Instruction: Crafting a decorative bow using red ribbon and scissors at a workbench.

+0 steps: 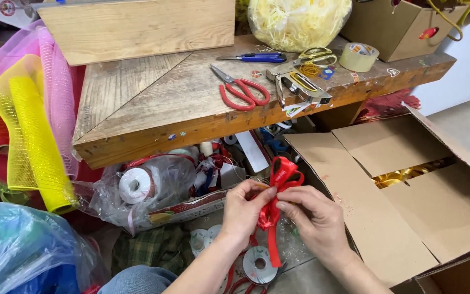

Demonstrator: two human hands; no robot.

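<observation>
Red ribbon bow [278,190] sits pinched between both hands, its loops standing above the fingertips and its tails hanging below them toward a ribbon spool [258,264]. The left hand [241,209] has thumb and fingers closed on the bow's knot from one side, and the right hand [314,218] nips it from the other. Shaping it well probably means keeping the centre squeezed tight while the loops just above the fingers are eased out evenly.
</observation>
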